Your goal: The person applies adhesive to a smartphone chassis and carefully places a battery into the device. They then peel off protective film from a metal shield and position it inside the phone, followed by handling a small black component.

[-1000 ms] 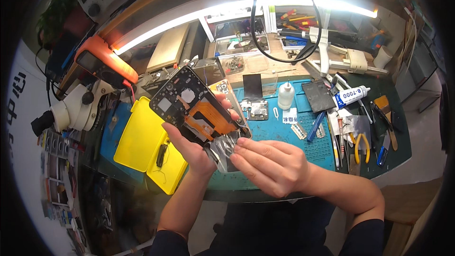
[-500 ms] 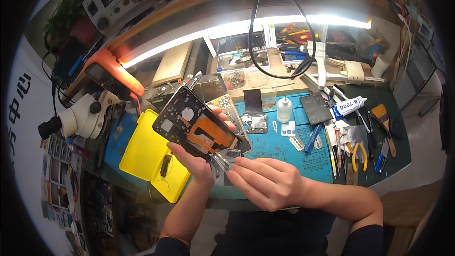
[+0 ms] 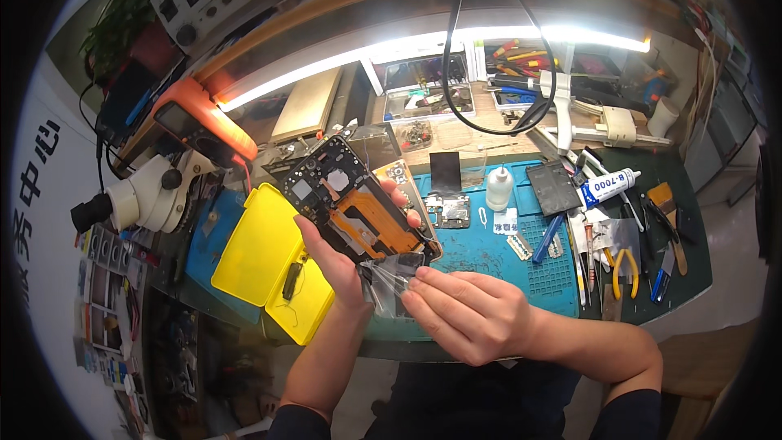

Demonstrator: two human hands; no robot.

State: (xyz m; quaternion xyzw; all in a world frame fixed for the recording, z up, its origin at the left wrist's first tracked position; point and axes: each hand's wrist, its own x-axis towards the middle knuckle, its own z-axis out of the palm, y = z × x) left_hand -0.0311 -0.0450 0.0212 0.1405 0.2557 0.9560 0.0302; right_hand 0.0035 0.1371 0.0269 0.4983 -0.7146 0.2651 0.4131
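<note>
Opened phone (image 3: 364, 213) held slantwise above the blue mat (image 3: 481, 265)
Its long axis runs from the black upper-left end to lower right; left hand (image 3: 340, 275) fingers clasp it, right hand (image 3: 476, 314) fingertips pinch clear film (image 3: 386, 279) at its lower end.

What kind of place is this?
Probably a phone repair shop: the left hand holds what looks like an opened phone, with a microscope and an orange multimeter nearby.
</note>
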